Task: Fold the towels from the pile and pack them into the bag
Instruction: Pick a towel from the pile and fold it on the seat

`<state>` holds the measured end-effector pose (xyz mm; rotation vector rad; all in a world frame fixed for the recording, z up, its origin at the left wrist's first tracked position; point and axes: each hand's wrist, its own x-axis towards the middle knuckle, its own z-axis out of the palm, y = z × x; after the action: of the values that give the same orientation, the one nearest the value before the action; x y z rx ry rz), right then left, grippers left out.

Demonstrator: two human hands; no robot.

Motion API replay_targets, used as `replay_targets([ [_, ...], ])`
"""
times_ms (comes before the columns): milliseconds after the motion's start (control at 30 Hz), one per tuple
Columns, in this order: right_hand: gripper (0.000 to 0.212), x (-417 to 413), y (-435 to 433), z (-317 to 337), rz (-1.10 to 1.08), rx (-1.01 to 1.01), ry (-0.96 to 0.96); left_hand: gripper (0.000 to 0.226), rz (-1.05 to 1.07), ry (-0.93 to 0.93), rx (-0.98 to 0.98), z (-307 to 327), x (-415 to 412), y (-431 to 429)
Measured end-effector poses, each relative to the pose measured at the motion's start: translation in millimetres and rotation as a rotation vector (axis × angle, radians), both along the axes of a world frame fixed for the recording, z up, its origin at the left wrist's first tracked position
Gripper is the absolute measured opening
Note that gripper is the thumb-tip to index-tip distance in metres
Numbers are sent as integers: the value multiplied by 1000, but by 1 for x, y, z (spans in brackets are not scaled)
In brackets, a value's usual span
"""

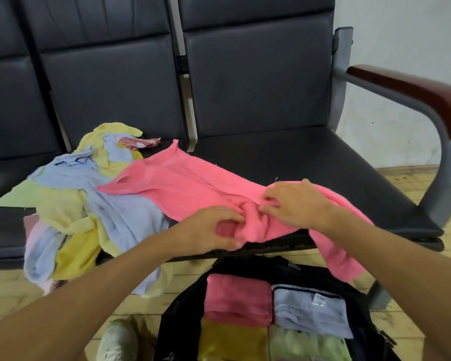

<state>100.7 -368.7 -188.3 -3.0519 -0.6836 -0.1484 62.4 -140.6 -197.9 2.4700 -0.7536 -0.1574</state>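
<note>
A pink towel (pixel 182 183) lies spread across the black bench seat, its right end hanging over the front edge. My left hand (pixel 211 229) pinches a bunched fold of it at the near edge. My right hand (pixel 294 203) grips the same bunch from the right, fingers curled into the cloth. A loose pile of towels (pixel 89 204) in blue, yellow, green and pale pink sits on the seat to the left, partly spilling over the edge. An open black bag (pixel 182 308) stands on the floor below, holding folded pink, blue, yellow and green towels.
The bench seat (pixel 310 162) runs right to a metal frame with a dark red armrest (pixel 427 92). Padded backrests rise behind. A white shoe (pixel 117 340) shows on the tiled floor left of the bag.
</note>
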Motion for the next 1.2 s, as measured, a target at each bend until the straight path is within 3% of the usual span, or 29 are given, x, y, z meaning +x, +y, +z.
replay_targets([
  [67, 13, -5, -7, 2, -43, -49, -17, 73, -103, -71, 206, -3, 1, 13],
  [133, 11, -7, -16, 5, -100, 21, 3, 75, -122, -103, 275, -5, 3, 27],
  [267, 33, -7, -34, 12, -280, 361, 179, 51, -41, -136, 210, -3, 7, 39],
  [367, 33, -7, -41, 18, -330, 503, 220, 24, 26, -208, 187, 4, 6, 38],
  [500, 25, -5, -48, 23, -349, 647, 187, 20, 94, -324, 245, 13, 4, 38],
  [600, 31, -4, -50, 23, -428, 942, 236, 22, 268, -512, 298, 25, 5, 36],
  [667, 34, -2, -50, 26, -496, 1144, 254, 24, 406, -547, 199, 34, 5, 34],
  [767, 33, 1, -52, 29, -586, 1282, 312, 25, 489, -396, 27, 41, 6, 34],
  [933, 14, -1, -53, 29, -612, 1183, 454, 19, 543, 62, -435, 42, 7, 30],
  [1000, 20, -7, -55, 31, -591, 1056, 536, 19, 580, 231, -562, 47, -2, 24],
  [1100, 22, -16, -51, 31, -517, 788, 620, 22, 594, 342, -640, 54, -14, 18],
  [1200, 21, -26, -46, 35, -449, 903, 637, 22, 615, 390, -786, 63, -23, 9],
])
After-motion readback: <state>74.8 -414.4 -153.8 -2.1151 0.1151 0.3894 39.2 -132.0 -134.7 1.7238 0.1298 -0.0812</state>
